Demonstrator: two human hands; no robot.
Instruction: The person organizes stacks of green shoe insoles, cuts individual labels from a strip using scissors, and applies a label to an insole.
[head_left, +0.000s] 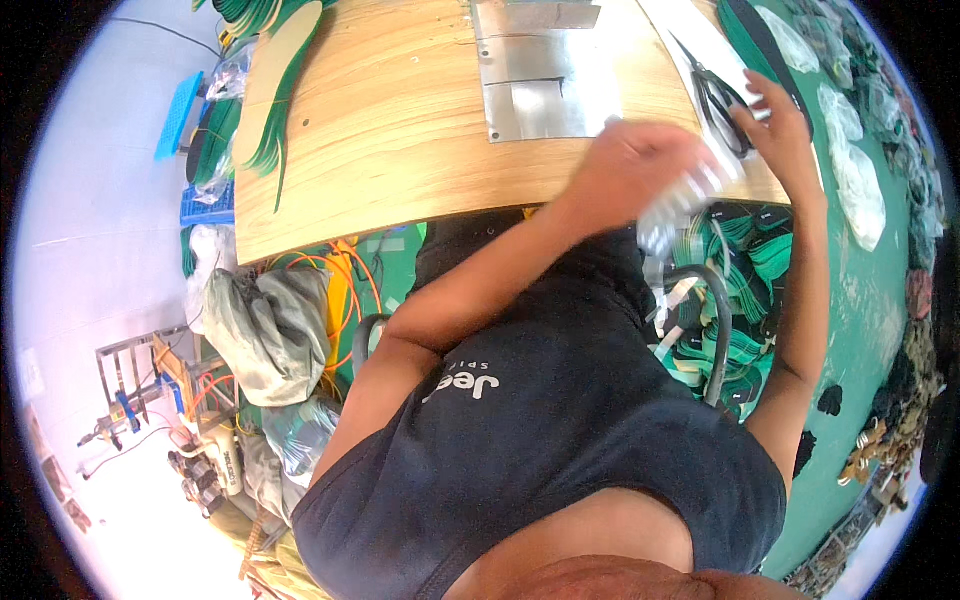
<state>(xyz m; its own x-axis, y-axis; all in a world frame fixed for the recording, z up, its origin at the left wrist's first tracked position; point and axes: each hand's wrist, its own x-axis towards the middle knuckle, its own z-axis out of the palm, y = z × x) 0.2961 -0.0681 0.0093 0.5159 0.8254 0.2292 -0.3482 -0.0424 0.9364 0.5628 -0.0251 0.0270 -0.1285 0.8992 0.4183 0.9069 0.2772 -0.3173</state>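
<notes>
Reaching across the front edge of the wooden surface (400, 130), both hands work at its right end. Left hand (635, 165) is curled shut around a blurred clear plastic bag (680, 205), which hangs off the surface edge just below the knuckles; motion blur hides the fingers, grip detail unclear. Right hand (775, 120) lies further right, fingers half open and touching the handles of black scissors (715, 90); cannot tell whether it actually grips them. Scissors lie on a white strip (690, 40) running along the right side of the surface, blades pointing away from the person. Metal plate (530, 70) sits flat at the top centre of the surface, well apart from both hands. Green insoles (275, 90) are stacked at the surface's left edge, overhanging it. More green insoles in a pile (745, 270) sit below the surface edge, under the bag, beside a dark curved chair frame (715, 320). Clear bags (855, 170) lie along the green floor (870, 300) at right. Grey cloth (260, 325) and orange cables (345, 285) lie under the surface at left. Blue crate (205, 200) at far left.
</notes>
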